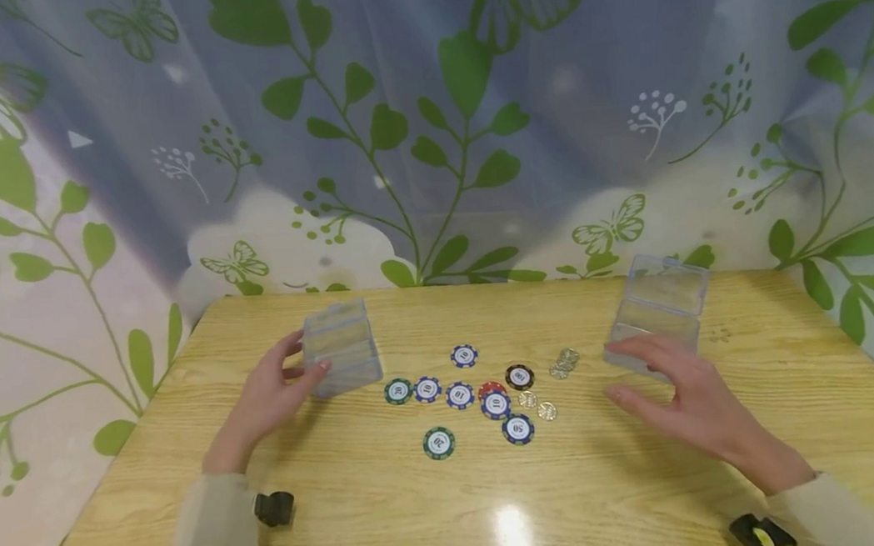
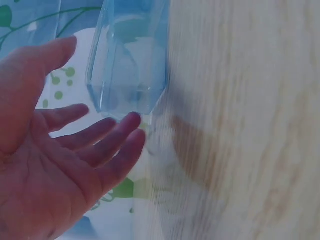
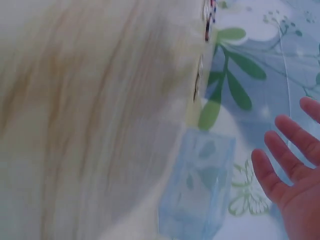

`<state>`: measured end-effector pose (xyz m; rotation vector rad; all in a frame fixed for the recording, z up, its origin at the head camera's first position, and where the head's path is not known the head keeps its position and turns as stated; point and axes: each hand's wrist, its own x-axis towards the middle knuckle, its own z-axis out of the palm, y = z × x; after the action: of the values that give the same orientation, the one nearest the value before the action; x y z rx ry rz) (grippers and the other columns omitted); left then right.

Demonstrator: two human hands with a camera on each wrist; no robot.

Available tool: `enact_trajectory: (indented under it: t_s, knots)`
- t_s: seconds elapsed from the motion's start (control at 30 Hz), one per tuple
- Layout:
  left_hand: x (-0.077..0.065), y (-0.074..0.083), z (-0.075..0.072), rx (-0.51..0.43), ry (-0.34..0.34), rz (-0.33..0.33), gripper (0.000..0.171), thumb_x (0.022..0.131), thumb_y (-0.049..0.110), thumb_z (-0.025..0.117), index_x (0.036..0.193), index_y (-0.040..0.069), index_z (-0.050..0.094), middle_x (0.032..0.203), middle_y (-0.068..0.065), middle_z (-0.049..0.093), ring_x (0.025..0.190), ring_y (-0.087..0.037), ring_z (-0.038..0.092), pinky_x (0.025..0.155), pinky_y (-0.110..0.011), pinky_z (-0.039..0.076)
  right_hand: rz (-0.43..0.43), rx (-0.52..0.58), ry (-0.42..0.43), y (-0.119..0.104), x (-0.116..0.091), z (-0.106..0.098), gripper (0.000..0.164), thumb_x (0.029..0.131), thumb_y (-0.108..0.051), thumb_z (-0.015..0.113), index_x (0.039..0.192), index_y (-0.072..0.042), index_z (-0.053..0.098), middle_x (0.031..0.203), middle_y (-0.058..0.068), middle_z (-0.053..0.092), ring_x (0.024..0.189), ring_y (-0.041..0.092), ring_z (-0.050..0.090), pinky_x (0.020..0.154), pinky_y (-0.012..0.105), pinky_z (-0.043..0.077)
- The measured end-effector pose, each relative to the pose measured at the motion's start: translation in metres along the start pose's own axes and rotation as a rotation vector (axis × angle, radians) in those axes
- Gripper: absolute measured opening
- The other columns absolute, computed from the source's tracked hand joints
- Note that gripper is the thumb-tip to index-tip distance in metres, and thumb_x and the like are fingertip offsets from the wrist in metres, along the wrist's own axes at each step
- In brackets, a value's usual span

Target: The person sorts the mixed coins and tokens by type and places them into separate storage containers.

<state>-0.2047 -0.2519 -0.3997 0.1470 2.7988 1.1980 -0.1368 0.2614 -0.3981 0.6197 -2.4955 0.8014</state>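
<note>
I see the left box [image 1: 344, 354] standing on the table's left half, and the right box [image 1: 656, 318] on its right half, lid [image 1: 669, 284] tipped up at the back. The left hand [image 1: 279, 391] is wide, thumb well apart from the loose fingers, right at the left box's outer side; I cannot tell whether a fingertip touches it. The right hand [image 1: 688, 395] is also wide, fingers spread and holding nothing, partly hiding the right box in my head view; my wrist view shows a gap between them. Chips [image 1: 459, 395] lie between the boxes, one blue overlapping a red, with four coins [image 1: 568, 355] toward the right. The table's back edge runs just behind both boxes, along the curtain [image 1: 565, 148]. I have open wood [image 1: 361, 503] from the chips toward the sleeves [image 1: 212, 521].
</note>
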Motion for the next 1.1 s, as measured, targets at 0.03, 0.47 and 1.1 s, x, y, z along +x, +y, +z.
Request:
enact_trajectory:
  t_s: [0.03, 0.47, 1.1]
  knots:
    - [0.000, 0.000, -0.001, -0.001, -0.018, -0.015, 0.088, 0.101, 0.054, 0.057, 0.164, 0.006, 0.017, 0.162, -0.028, 0.032, 0.135, -0.049, 0.053, 0.100, -0.054, 0.054, -0.005, 0.014, -0.009, -0.001, 0.001, 0.003, 0.052, 0.080, -0.012, 0.086, 0.129, -0.020, 0.069, 0.127, 0.000, 0.070, 0.116, -0.005, 0.053, 0.084, 0.020, 0.052]
    - [0.007, -0.004, -0.002, -0.116, -0.113, -0.057, 0.096, 0.096, 0.055, 0.065, 0.165, 0.016, 0.011, 0.168, -0.023, 0.023, 0.137, -0.044, 0.053, 0.084, -0.039, 0.057, 0.093, 0.093, -0.220, 0.002, 0.015, 0.026, 0.035, 0.094, -0.029, 0.076, 0.127, -0.019, 0.070, 0.127, -0.003, 0.071, 0.113, 0.025, 0.067, 0.085, 0.037, 0.058]
    - [0.012, -0.004, 0.002, -0.143, -0.130, -0.056, 0.096, 0.093, 0.051, 0.072, 0.164, 0.018, 0.016, 0.168, -0.017, 0.027, 0.136, -0.042, 0.055, 0.094, -0.041, 0.055, 0.044, 0.062, -0.471, 0.001, 0.025, 0.052, 0.028, 0.087, -0.043, 0.080, 0.110, -0.028, 0.074, 0.111, -0.010, 0.069, 0.107, 0.020, 0.063, 0.097, 0.051, 0.047]
